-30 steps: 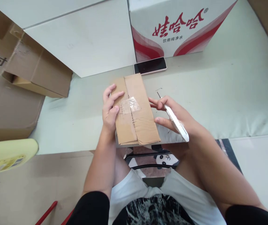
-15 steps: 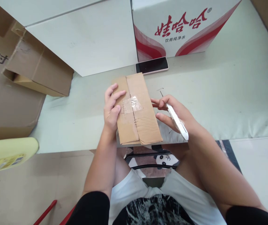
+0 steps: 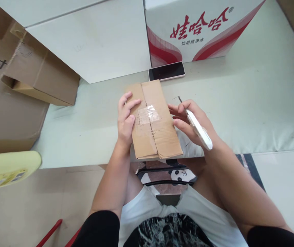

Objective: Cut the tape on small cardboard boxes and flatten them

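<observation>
A small brown cardboard box stands near the front edge of the table, its long seam crossed by a patch of clear tape. My left hand grips the box's left side, thumb and fingertips on the top face. By the right side is my right hand, holding a white utility knife between thumb and fingers. The knife's thin dark blade points away from me, up and left. Some of the right fingers reach to the box's right edge; whether they press on it is hard to see.
Behind the box a phone lies flat against a white carton with red lettering. A large white box stands left of that. Brown cartons fill the far left. A pale yellow container juts in at the left edge.
The cardboard box and both hands have shifted slightly to the right. The knife has moved right along with my right hand, and more of its blade shows.
</observation>
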A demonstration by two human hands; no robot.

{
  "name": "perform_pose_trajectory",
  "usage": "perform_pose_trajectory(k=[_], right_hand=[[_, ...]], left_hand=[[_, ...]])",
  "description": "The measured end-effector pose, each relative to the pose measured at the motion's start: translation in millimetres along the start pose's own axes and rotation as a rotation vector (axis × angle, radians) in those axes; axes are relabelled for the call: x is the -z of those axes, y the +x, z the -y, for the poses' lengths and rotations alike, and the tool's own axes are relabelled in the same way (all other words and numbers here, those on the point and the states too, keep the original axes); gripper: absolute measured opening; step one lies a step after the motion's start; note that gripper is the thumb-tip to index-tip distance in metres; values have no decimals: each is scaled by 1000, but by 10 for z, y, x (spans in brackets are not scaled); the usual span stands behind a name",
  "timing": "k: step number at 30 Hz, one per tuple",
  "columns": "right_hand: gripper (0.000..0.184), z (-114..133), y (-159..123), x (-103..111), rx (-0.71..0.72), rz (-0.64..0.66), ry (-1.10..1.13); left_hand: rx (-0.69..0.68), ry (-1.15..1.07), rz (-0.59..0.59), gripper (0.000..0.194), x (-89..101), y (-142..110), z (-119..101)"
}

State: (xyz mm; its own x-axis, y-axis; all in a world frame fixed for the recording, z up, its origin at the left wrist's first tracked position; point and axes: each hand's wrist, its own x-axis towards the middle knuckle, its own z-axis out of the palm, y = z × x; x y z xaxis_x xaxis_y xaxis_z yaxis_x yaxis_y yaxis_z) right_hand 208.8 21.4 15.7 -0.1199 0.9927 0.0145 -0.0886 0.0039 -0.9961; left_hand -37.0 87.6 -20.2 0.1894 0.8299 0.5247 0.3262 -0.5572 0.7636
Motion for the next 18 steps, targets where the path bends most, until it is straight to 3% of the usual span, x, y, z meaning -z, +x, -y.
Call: perform_pose_trajectory(k=[8,18], right_hand=[[53,-19,12,-72,-86,-88,-22],[60,38,34,-69,-120,-89,2]], left_hand=[[-28,-16,2,55,-9,-6,5],[-81,-26,19,50,7,-9,70]])
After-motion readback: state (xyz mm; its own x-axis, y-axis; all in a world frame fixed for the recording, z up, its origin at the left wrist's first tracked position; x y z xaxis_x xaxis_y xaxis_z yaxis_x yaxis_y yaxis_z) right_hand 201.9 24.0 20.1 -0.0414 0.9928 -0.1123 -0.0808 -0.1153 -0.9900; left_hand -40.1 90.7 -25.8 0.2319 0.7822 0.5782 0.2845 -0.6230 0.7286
